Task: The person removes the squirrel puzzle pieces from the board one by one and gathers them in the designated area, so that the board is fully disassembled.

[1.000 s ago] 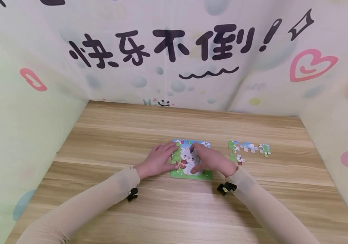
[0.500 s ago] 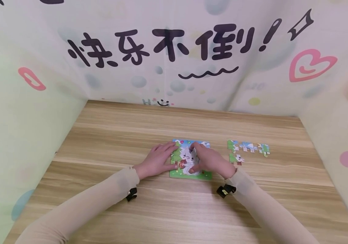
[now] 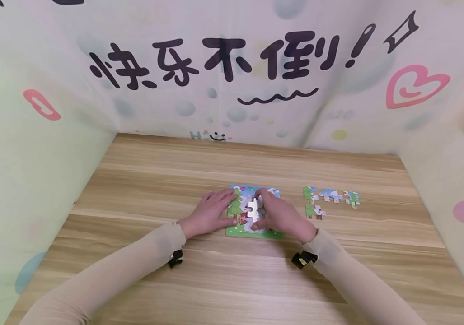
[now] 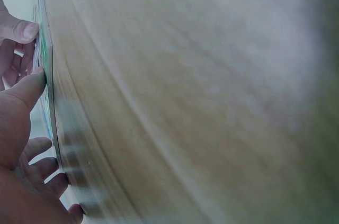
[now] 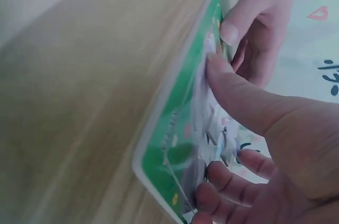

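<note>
A square jigsaw puzzle board [image 3: 241, 233] with a cartoon animal picture and a green lower border lies on the wooden table. My left hand [image 3: 206, 216] rests along its left side, thumb and fingers spread over the edge. From the right, my right hand [image 3: 283, 217] reaches over the picture and holds puzzle pieces [image 5: 213, 123] between thumb and fingertips. Those pieces stand tilted up from the board in the right wrist view. A pale, piece-shaped patch [image 3: 253, 210] shows in the picture's middle. The right hand hides the board's right part.
Several loose puzzle pieces [image 3: 331, 195] lie right of the board, with another piece [image 3: 316, 211] just below them. A printed cloth wall [image 3: 223, 113] closes off the back of the table [image 3: 232, 280], and pale walls stand at both sides.
The pale patch has appeared in the middle of the picture, where the animal's face was printed. My right hand has shifted slightly to the right; the left hand stays in place.
</note>
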A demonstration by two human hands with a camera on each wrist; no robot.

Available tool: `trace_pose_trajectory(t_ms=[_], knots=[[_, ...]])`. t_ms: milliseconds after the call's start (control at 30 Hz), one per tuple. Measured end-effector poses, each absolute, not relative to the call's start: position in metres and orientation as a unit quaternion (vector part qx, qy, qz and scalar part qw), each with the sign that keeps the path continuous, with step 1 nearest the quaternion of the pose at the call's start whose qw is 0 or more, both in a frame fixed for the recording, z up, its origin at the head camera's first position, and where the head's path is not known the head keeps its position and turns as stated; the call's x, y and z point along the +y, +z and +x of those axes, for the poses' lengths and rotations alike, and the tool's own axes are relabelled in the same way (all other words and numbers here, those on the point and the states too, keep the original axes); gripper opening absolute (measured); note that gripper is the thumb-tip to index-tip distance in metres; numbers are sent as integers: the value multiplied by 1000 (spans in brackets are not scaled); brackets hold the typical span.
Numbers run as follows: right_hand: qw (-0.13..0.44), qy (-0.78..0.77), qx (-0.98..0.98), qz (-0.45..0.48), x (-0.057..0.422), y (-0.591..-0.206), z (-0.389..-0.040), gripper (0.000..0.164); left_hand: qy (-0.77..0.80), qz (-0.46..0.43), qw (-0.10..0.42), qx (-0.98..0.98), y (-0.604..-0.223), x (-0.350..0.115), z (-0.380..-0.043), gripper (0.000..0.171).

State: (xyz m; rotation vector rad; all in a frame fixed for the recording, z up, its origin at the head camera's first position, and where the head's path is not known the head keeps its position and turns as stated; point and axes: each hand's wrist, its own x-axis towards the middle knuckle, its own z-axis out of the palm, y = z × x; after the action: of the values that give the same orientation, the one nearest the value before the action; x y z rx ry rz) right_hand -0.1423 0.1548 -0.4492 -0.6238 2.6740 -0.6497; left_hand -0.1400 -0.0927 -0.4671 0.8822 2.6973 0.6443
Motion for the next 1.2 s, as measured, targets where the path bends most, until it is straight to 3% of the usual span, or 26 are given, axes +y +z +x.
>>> trace_pose_trajectory(t_ms=[333, 633, 1200], knots=[[81, -215, 941, -249, 156, -453, -135, 82, 217, 301, 118, 921, -465, -92, -141, 77], [53, -204, 940, -267, 156, -455, -134, 70, 218, 307, 113, 920, -467, -93, -141, 75], [121, -250, 919, -280, 164, -456, -144, 64, 214, 311, 114, 919, -468, -94, -139, 69]])
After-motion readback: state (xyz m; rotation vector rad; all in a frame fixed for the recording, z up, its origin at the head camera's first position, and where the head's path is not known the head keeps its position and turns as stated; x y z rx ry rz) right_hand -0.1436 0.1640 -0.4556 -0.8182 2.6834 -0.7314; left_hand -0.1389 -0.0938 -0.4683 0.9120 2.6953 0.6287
